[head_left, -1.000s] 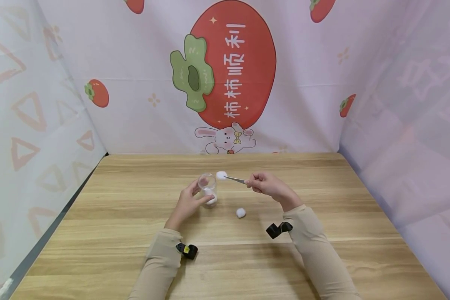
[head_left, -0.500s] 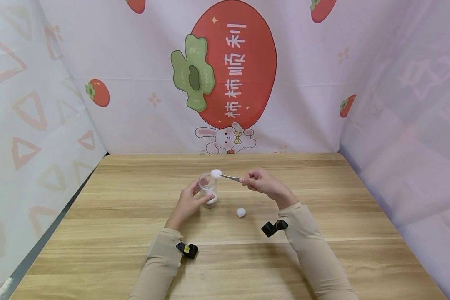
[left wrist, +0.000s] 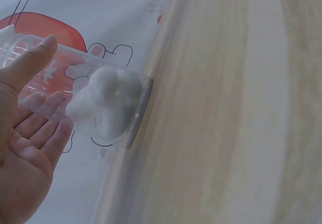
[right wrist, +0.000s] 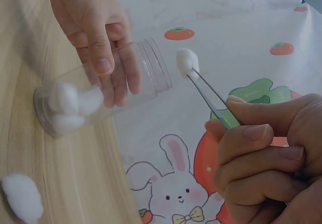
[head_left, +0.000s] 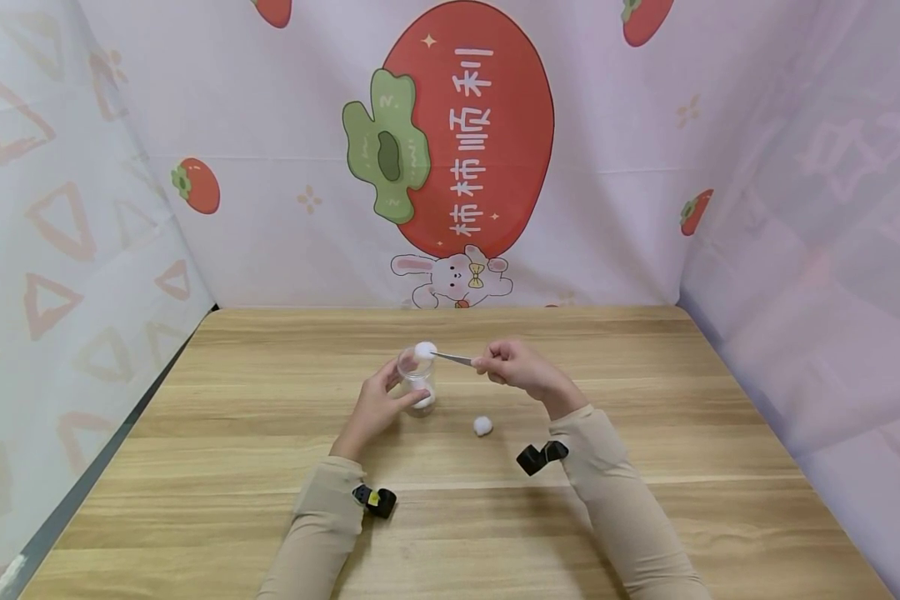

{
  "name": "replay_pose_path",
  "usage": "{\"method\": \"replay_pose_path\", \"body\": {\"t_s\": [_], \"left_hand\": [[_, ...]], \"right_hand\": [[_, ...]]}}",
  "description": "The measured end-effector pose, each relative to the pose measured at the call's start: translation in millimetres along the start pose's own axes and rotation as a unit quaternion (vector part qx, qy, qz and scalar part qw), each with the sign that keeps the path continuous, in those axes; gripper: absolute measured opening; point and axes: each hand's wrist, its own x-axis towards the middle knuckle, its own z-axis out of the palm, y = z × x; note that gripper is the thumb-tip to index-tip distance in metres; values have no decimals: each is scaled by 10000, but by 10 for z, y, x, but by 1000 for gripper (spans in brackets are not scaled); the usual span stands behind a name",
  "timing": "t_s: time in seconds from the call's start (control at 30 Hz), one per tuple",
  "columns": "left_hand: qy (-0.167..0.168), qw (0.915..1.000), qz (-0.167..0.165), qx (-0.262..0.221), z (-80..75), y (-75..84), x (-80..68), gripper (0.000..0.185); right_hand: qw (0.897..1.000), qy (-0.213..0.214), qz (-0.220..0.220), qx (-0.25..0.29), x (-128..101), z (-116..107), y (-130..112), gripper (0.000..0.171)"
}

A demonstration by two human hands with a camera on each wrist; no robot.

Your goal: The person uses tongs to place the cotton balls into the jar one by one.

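Note:
A clear, lidless jar [right wrist: 126,90] stands upright on the wooden table, with several white cotton balls [left wrist: 108,100] at its bottom. My left hand [head_left: 376,410] grips the jar's side, thumb on the near side and fingers behind. Between thumb and fingers, my right hand [head_left: 521,367] pinches metal tweezers [head_left: 453,358]. Their tips hold one cotton ball [right wrist: 187,63] just above the jar's mouth, overlapping the rim in the head view. Another cotton ball [head_left: 482,426] lies loose on the table, right of the jar and nearer to me.
The wooden table [head_left: 270,517] reaches back to a white curtain [head_left: 270,250] printed with persimmons and a rabbit. More printed curtains hang at both sides. A small black camera [head_left: 543,457] is strapped to each wrist.
My right hand has moved left with the tweezers, bringing their cotton ball from beside the jar to over its mouth. My left hand and the jar have stayed put.

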Motion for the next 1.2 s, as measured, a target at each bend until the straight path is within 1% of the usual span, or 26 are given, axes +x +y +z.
{"method": "replay_pose_path", "body": {"t_s": [0.3, 0.57, 1.2], "left_hand": [[-6, 10000, 11, 19, -1, -1, -5, 72], [-21, 9999, 127, -4, -2, -6, -3, 69], [5, 9999, 121, -75, 3, -13, 11, 68]], "right_hand": [[10000, -17, 39, 75, 19, 43, 16, 22], [10000, -63, -18, 34, 40, 77, 16, 22], [9997, -31, 113, 208, 63, 114, 69, 22]]}}
